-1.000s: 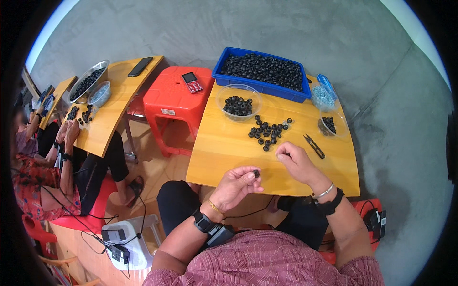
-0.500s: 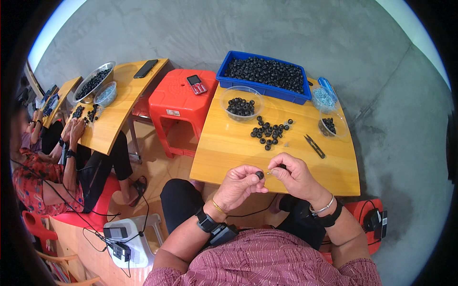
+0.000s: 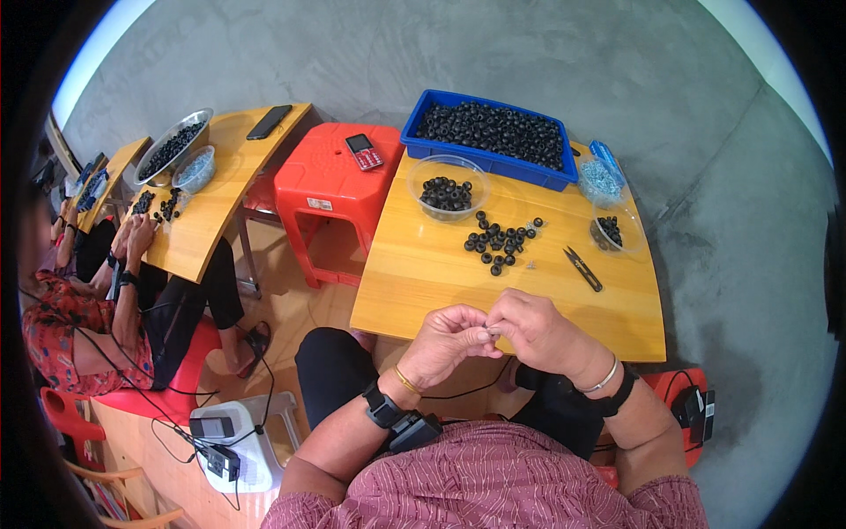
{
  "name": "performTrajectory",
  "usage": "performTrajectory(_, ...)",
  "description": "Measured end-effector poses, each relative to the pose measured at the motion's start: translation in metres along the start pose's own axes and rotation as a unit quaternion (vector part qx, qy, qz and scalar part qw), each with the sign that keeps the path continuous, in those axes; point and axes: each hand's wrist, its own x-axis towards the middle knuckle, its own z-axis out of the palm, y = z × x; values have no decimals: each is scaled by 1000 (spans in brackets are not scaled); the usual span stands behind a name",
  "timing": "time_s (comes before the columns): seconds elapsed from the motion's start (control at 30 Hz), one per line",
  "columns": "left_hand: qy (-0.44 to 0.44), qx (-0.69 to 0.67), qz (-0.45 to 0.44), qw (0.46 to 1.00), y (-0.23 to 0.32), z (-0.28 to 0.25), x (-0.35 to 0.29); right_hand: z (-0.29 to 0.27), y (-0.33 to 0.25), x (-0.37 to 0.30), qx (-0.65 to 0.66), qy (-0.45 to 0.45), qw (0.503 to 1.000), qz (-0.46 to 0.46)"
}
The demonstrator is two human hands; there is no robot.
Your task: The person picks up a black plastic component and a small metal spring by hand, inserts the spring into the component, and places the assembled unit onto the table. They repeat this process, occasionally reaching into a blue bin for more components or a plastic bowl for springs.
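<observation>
Black bead: only a small dark part of the bead (image 3: pixel 487 327) showed between the fingertips, just off the near edge of the table; the fingers hid the remainder.
Left hand: thumb and forefinger of the left hand (image 3: pixel 448 342) were clamped on the bead; a gold-coloured bangle (image 3: pixel 407 381) circled the wrist.
Right hand: the right hand (image 3: pixel 539 333) met the left at the bead, its thumb and forefinger pressed together; whether they gripped anything small could not be told.
Loose black beads: a scattered cluster (image 3: pixel 496 238) lay on the yellow wooden table (image 3: pixel 414 295) beyond the hands.
Thread snips: the black snips (image 3: pixel 582 269) lay right of the cluster.
Clear bowl: the larger bowl (image 3: pixel 448 214), part-filled with black beads, stood left of the cluster.
Clear tub: a smaller tub (image 3: pixel 627 238) at the right held more black beads, with pale blue beads (image 3: pixel 601 181) behind it.
Blue tray: the rectangular tray (image 3: pixel 493 166) at the far edge was heaped with black beads.
Red stool: a keypad phone (image 3: pixel 363 152) rested on the plastic stool (image 3: pixel 304 181) left of the table.
Co-worker: a person in a red patterned shirt (image 3: pixel 66 339) sat at the next table (image 3: pixel 189 251).
</observation>
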Motion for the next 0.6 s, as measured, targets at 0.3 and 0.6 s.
performTrajectory(0.3,-21,-49,14,998,3,-2,-1,4,14,-5,94,138,981,98)
performTrajectory(0.6,-38,-107,22,993,3,-3,0,-3,9,-9,405,226,862,202)
